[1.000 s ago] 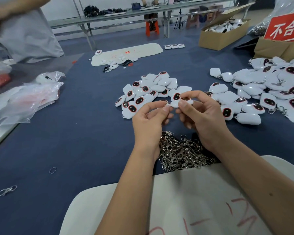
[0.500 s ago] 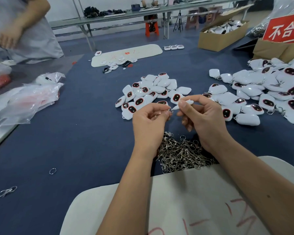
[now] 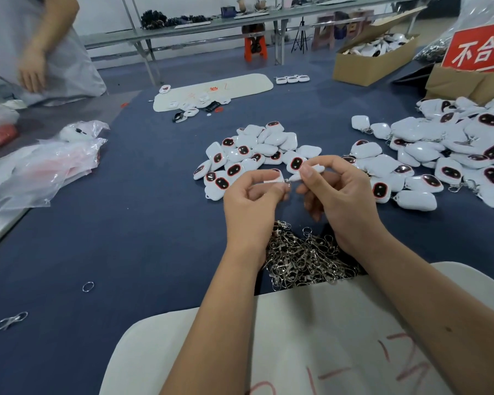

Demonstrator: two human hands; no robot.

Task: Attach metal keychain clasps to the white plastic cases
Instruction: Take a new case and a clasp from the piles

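The left hand (image 3: 254, 195) pinches a small metal clasp (image 3: 287, 183); the right hand (image 3: 340, 195) pinches a white case (image 3: 311, 170) above the bench (image 3: 126, 238). Next, I think, the clasp must hook the case's corner

Assembly workshop: white plastic cases (image 3: 254, 155) lying heaped on blue worktable (image 3: 126, 238), metal clasps (image 3: 303, 260) piling nearby, cardboard box (image 3: 365, 61) holding more.

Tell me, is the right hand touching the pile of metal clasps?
Apart. In the head view the right hand is raised, pinching a white case, with blue cloth showing between it and the clasp pile.
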